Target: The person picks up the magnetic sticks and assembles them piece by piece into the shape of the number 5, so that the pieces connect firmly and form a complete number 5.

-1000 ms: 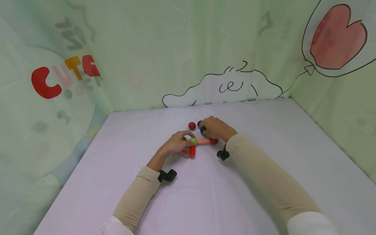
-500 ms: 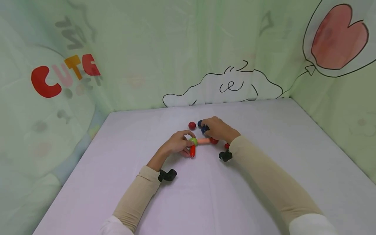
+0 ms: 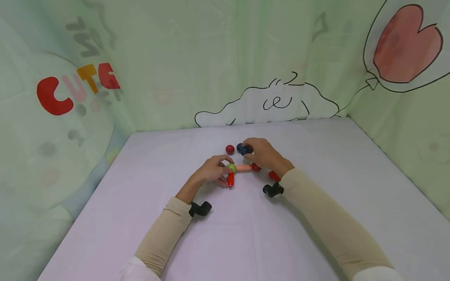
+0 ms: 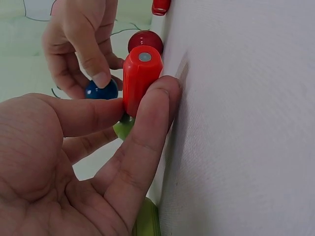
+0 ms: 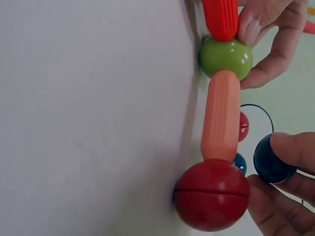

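Note:
My left hand (image 3: pixel 213 170) holds a ridged red magnetic stick (image 4: pixel 140 78) by its sides, with fingers also at the green ball (image 5: pixel 226 58) joined to its end. From that ball a salmon-coloured stick (image 5: pixel 221 115) runs to a dark red ball (image 5: pixel 211 195), forming a bent chain close to the table. A grey dot marks the red stick's free end. Behind the chain, my right hand (image 3: pixel 261 152) grips a dark blue ball (image 5: pixel 271 160) between thumb and fingers. A second blue ball (image 5: pixel 239 162) is just beyond it, partly hidden.
A loose red ball (image 3: pixel 230 149) lies on the pale tabletop (image 3: pixel 232 242) left of the blue balls. Another red stick (image 3: pixel 274 176) lies near the right wrist. A green piece (image 4: pixel 147 220) shows low in the left wrist view. Printed cloth walls (image 3: pixel 168 70) surround the table.
My right hand has shifted slightly back and to the right with the blue ball, uncovering more of the red stick by its wrist. The left hand and the chain have stayed put.

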A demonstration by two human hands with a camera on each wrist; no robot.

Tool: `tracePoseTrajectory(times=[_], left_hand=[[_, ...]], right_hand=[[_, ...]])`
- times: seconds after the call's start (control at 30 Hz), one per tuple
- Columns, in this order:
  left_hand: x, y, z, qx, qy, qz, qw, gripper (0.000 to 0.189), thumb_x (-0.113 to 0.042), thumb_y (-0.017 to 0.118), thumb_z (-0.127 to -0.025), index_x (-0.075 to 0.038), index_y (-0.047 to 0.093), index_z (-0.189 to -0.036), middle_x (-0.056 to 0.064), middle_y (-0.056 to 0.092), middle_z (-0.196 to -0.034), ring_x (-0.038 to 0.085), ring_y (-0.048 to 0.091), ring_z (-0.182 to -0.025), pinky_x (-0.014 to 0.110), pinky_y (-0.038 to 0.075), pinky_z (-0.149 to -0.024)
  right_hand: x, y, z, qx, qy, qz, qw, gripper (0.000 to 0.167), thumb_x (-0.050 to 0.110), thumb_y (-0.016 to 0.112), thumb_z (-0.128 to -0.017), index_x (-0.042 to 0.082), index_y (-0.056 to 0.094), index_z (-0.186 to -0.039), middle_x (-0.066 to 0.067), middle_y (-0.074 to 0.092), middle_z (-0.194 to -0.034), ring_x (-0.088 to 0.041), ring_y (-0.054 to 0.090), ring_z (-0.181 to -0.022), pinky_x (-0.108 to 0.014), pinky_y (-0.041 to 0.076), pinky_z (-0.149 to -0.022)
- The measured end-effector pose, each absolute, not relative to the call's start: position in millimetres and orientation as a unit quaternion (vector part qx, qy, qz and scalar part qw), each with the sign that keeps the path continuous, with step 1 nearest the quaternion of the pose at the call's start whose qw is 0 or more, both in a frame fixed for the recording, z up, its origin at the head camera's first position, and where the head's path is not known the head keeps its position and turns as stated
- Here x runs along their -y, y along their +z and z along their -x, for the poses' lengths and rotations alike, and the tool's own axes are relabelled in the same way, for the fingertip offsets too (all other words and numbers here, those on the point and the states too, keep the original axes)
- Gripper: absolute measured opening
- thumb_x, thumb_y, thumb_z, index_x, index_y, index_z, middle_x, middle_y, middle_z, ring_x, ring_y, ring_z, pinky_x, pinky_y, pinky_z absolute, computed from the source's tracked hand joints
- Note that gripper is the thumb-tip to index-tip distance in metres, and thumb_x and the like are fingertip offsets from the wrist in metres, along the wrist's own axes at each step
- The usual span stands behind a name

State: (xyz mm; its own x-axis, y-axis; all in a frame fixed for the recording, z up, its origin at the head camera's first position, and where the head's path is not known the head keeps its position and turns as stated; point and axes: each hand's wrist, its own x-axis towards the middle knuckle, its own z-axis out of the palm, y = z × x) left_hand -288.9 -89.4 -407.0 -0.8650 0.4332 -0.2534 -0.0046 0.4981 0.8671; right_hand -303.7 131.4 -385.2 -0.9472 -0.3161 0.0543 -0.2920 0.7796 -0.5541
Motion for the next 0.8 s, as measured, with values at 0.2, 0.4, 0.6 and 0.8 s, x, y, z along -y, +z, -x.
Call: tracePoseTrajectory(times=[0.2,0.4,0.6,0.8], left_hand=[[89,-408,289,-0.830,0.493,-0.129,0.226,0.027,-0.009,0.062,-0.100,-0.012,0.062,-0.127,0.018,0.062,-0.111,0.028,0.074,-0.067,0.038,0.061,-0.061],[89,-408,289,-0.829,0.493,-0.128,0.230,0.028,-0.007,0.060,-0.100,-0.011,0.062,-0.127,0.019,0.061,-0.110,0.027,0.074,-0.067,0.038,0.061,-0.061],[89,-408,288,-0.829,0.493,-0.131,0.230,0.028,-0.007,0.059,-0.100,-0.010,0.062,-0.128,0.019,0.062,-0.110,0.028,0.074,-0.067,0.038,0.061,-0.062],[89,-408,288,-0.834,0.488,-0.133,0.220,0.028,-0.007,0.060,-0.100,-0.011,0.062,-0.128,0.018,0.062,-0.109,0.029,0.073,-0.067,0.038,0.061,-0.062]], right_hand=[[-130,-380,295,-0.942,-0.293,0.164,-0.006,0.047,0.015,0.074,-0.093,0.003,0.059,-0.137,-0.016,0.061,-0.131,-0.032,0.059,-0.114,-0.047,0.052,-0.100],[-128,-379,280,-0.937,-0.306,0.166,-0.028,0.043,0.013,0.075,-0.090,0.001,0.064,-0.130,-0.016,0.066,-0.121,-0.030,0.062,-0.103,-0.044,0.056,-0.093],[-129,-385,269,-0.924,-0.333,0.182,-0.043,0.041,0.018,0.080,-0.087,-0.003,0.067,-0.120,-0.016,0.069,-0.107,-0.028,0.063,-0.095,-0.040,0.057,-0.083],[-128,-383,256,-0.925,-0.319,0.198,-0.066,0.047,0.028,0.085,-0.084,-0.003,0.070,-0.115,-0.013,0.070,-0.097,-0.025,0.062,-0.087,-0.036,0.056,-0.074]])
